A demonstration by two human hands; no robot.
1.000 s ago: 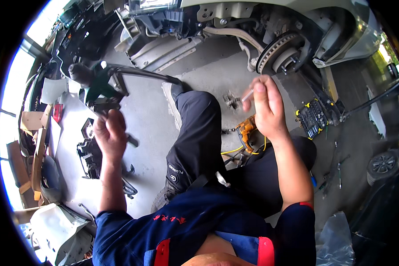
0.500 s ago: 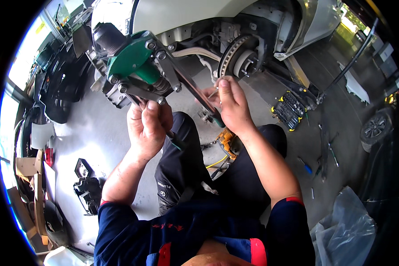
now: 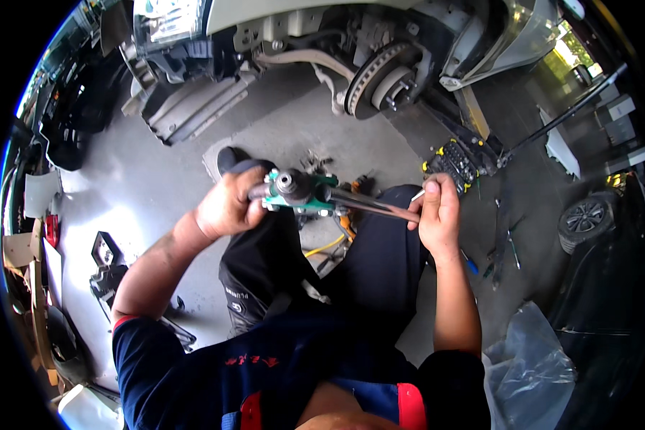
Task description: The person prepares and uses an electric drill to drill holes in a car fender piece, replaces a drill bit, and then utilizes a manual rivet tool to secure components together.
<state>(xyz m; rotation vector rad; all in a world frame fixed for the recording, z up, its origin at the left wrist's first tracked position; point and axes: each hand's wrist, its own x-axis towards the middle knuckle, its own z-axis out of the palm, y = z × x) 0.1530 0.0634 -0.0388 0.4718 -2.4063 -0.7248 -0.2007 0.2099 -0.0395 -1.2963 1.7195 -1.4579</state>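
Grey floor (image 3: 147,197) underlies a long green-and-grey metal tool (image 3: 304,192), left hand (image 3: 229,204) clenched around its left handle, right hand (image 3: 438,218) at its right end pinching a thin pale stick (image 3: 418,194).

Down looked the fisheye from head height, close over left hand (image 3: 229,204) and right hand (image 3: 439,213)! The car (image 3: 265,13) lined its top.

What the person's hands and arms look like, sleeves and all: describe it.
The left hand and right hand wear no gloves, and no watch shows. Both forearms are bare. The left sleeve is short and navy with red edging; the right sleeve is short and dark too.
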